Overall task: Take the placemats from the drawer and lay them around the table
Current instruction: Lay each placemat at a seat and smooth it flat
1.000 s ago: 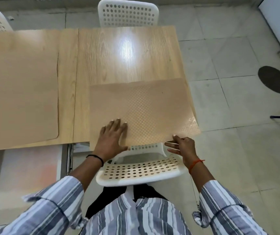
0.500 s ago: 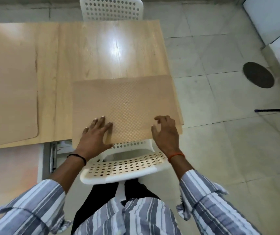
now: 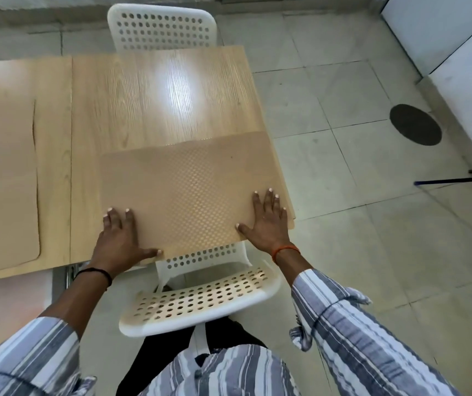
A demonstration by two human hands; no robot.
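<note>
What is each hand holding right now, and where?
Nothing is gripped. Both the left hand and right hand lie flat and open on the placemat, pressing its near corners onto the table.

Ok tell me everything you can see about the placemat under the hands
The placemat is a thin tan rectangular sheet with a fine woven-looking dot texture. It lies flat at the near right corner of the wooden table, its near edge slightly overhanging above a white perforated chair. The left hand presses its near left corner and the right hand its near right, palms down, fingers spread.
</note>
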